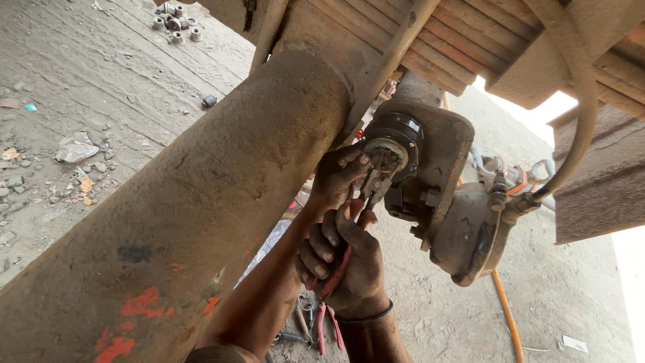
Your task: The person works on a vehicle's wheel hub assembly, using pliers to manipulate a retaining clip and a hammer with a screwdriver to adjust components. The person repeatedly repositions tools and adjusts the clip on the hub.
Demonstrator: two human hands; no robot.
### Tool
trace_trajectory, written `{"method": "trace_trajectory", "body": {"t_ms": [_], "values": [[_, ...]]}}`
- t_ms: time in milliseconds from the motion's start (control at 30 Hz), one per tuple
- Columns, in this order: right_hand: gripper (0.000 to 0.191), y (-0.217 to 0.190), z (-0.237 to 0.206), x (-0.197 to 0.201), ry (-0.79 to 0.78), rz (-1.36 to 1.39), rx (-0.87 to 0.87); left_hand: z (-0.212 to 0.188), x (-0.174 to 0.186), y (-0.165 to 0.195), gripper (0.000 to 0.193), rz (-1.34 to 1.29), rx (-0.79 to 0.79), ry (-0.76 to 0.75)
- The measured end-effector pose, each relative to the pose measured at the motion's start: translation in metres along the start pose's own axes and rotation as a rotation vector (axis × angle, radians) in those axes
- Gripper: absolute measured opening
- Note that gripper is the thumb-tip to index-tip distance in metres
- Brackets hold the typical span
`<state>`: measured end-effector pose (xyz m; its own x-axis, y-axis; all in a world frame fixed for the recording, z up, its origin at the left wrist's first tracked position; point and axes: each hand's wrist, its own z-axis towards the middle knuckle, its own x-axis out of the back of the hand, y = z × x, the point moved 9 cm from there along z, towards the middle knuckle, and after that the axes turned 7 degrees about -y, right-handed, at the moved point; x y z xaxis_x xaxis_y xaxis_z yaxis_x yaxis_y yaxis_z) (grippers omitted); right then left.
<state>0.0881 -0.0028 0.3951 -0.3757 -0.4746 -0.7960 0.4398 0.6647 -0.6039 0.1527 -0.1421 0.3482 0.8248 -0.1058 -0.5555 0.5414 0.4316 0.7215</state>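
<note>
I look up at the underside of a heavy vehicle. My right hand (346, 262), with a dark bangle at the wrist, is shut on red-handled pliers (368, 195). Their jaws reach up to the round shaft end (385, 156) set in a black collar on a rusty bracket (443, 154). My left hand (338, 178) is higher up, with its fingertips pressed against the left side of that shaft end, right beside the plier jaws. What the jaws grip is too small to tell.
A thick dusty axle tube (201, 202) runs diagonally on the left. A round brake chamber (470, 232) with a hose (586, 101) hangs at the right, under leaf springs (470, 37). On the ground lie other red-handled pliers (329, 329), an orange hose (507, 316) and several nuts (176, 23).
</note>
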Motion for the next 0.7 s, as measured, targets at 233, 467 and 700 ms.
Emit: {"method": "trace_trajectory", "body": {"t_ms": [233,467,700], "values": [[0.04,-0.002,0.001,-0.011,-0.016,0.009,-0.004,0.002,-0.005,0.007,0.039,-0.041,-0.007,-0.026],[0.04,-0.004,0.001,-0.019,-0.029,0.052,-0.024,0.0,0.0,0.001,0.038,-0.018,0.023,0.008],[0.039,-0.006,0.0,-0.024,-0.031,0.07,-0.045,0.002,-0.004,0.004,0.039,-0.095,0.017,-0.012]]}}
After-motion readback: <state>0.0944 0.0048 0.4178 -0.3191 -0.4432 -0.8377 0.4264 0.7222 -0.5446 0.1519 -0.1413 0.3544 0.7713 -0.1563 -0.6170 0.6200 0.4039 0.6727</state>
